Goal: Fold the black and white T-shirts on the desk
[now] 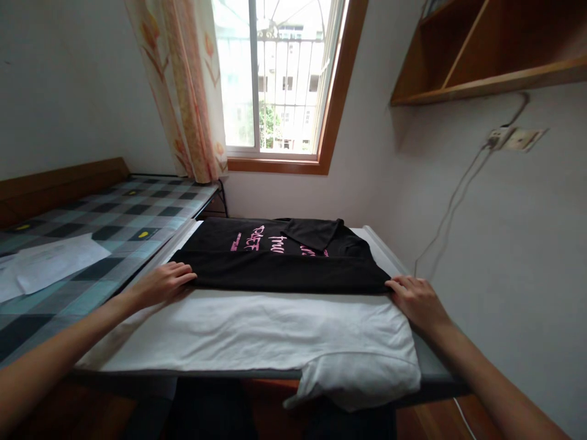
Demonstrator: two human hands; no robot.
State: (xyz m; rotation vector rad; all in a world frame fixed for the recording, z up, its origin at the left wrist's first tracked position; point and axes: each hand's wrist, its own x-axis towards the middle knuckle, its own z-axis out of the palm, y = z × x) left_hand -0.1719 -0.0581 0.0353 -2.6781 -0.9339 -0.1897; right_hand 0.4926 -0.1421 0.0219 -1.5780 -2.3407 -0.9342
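Observation:
A black shirt (pixel 284 272) with pink lettering lies on the table, its near side folded over in a long strip and one sleeve laid across the print. My left hand (pixel 172 281) pinches the left end of that folded edge. At the right end, my right hand (pixel 413 296) has its fingers closed on the black cloth. A white shirt (pixel 257 330) is spread along the near side of the table (pixel 435 360), with its sleeve hanging over the front edge.
On the left is a bed with a checked mattress (pixel 114 214) and some papers (pixel 59 263). A curtain (pixel 188 91) hangs beside the window. To the right, cords hang from a wall socket (pixel 499 138) below a wooden shelf (pixel 495 82).

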